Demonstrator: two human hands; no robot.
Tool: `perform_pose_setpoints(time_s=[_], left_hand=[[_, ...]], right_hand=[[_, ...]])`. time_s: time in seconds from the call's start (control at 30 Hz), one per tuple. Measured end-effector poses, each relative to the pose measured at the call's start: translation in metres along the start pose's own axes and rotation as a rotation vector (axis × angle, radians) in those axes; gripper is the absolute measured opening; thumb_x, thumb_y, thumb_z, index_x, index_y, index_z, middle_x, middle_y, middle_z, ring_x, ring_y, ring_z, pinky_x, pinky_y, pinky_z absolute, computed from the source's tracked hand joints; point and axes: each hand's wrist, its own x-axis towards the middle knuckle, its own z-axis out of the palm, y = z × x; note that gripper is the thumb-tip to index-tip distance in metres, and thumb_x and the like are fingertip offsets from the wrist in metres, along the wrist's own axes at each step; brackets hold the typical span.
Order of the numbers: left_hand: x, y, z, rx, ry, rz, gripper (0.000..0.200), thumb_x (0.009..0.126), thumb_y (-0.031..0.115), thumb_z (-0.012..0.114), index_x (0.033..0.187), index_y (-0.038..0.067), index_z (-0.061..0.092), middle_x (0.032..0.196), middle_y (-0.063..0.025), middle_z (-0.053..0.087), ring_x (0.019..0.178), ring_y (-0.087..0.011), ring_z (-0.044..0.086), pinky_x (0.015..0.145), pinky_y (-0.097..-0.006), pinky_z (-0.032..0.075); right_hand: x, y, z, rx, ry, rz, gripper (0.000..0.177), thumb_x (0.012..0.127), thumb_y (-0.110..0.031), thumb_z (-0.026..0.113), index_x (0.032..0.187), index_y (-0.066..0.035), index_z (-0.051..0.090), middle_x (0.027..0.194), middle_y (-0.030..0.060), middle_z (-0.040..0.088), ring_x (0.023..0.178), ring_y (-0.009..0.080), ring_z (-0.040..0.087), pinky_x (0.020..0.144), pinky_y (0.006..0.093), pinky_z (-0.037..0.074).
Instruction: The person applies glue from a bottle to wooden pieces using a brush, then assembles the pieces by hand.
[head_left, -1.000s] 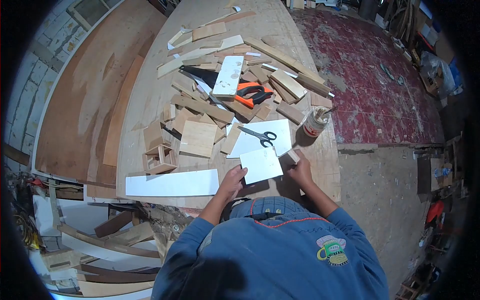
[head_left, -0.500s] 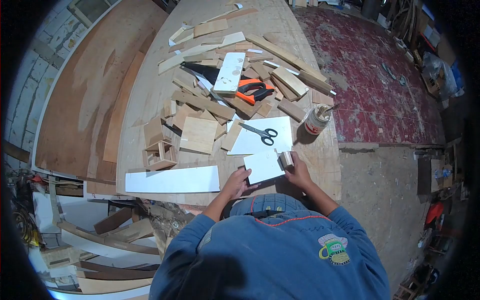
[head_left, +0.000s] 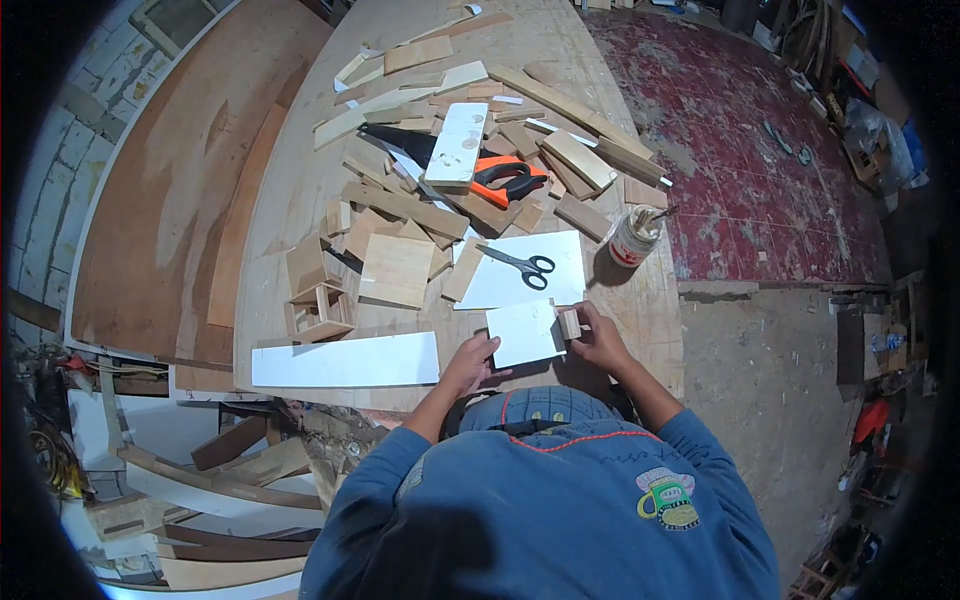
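Note:
My left hand (head_left: 470, 362) grips the near left corner of a small white sheet (head_left: 525, 333) lying on the plywood bench (head_left: 290, 200). My right hand (head_left: 598, 340) holds a small wooden block (head_left: 569, 323) against the sheet's right edge. Just beyond them a larger white sheet (head_left: 555, 262) lies flat with grey-handled scissors (head_left: 520, 264) on top of it.
A long white strip (head_left: 345, 361) lies along the near bench edge at left. Wood offcuts are piled mid-bench around a black saw with an orange handle (head_left: 500, 181) and a white board (head_left: 458, 143). A glue jar (head_left: 633, 239) stands near the right edge. Red floor lies beyond.
The small white sheet has shifted slightly toward me and to the left. The wooden block in my right hand has turned and now sits against the sheet's right edge.

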Motion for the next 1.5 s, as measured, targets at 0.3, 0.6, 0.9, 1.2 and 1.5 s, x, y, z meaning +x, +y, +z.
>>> perform_pose_setpoints(time_s=[0.3, 0.6, 0.9, 1.2, 1.5], left_hand=[[-0.001, 0.0, -0.003, -0.083, 0.034, -0.019, 0.039, 0.098, 0.027, 0.048, 0.13, 0.007, 0.042, 0.125, -0.0078, 0.052, 0.112, -0.0212, 0.054, 0.089, -0.044, 0.049], [-0.002, -0.011, -0.017, -0.149, 0.043, 0.014, 0.042, 0.095, 0.028, 0.052, 0.13, 0.007, 0.043, 0.121, -0.008, 0.054, 0.107, -0.022, 0.055, 0.086, -0.042, 0.05], [-0.004, -0.004, -0.006, -0.175, -0.002, 0.02, 0.04, 0.095, 0.028, 0.053, 0.128, 0.007, 0.044, 0.121, -0.0077, 0.054, 0.108, -0.0215, 0.055, 0.085, -0.0421, 0.051], [-0.008, 0.003, -0.003, -0.161, 0.005, 0.058, 0.04, 0.096, 0.027, 0.052, 0.127, 0.005, 0.044, 0.119, -0.0083, 0.056, 0.106, -0.0207, 0.057, 0.083, -0.0405, 0.052], [-0.01, 0.007, 0.003, -0.094, 0.026, 0.079, 0.041, 0.095, 0.027, 0.053, 0.128, 0.005, 0.044, 0.119, -0.0076, 0.056, 0.106, -0.0199, 0.057, 0.083, -0.0399, 0.051]], right_hand=[[-0.002, -0.01, -0.016, 0.132, -0.046, 0.011, 0.057, 0.074, -0.015, 0.07, 0.127, -0.004, 0.053, 0.094, 0.0099, 0.065, 0.086, 0.0177, 0.063, 0.074, 0.0299, 0.049], [-0.006, 0.017, -0.024, 0.516, -0.045, 0.365, 0.042, 0.091, -0.03, 0.047, 0.117, 0.001, 0.059, 0.101, 0.0038, 0.062, 0.093, 0.0119, 0.055, 0.082, 0.0259, 0.042], [0.001, 0.006, -0.014, 0.486, -0.038, 0.384, 0.044, 0.095, -0.037, 0.043, 0.116, -0.001, 0.058, 0.103, 0.0091, 0.063, 0.089, 0.0172, 0.059, 0.081, 0.0311, 0.045], [0.006, -0.005, -0.036, 0.567, -0.081, 0.489, 0.04, 0.085, -0.024, 0.055, 0.121, -0.006, 0.056, 0.101, 0.0059, 0.06, 0.084, 0.0176, 0.059, 0.074, 0.0305, 0.048], [-0.001, -0.025, -0.033, -0.743, -0.132, 0.13, 0.061, 0.065, -0.022, 0.073, 0.121, -0.007, 0.057, 0.113, 0.0171, 0.057, 0.101, 0.0367, 0.055, 0.085, 0.0425, 0.047]])
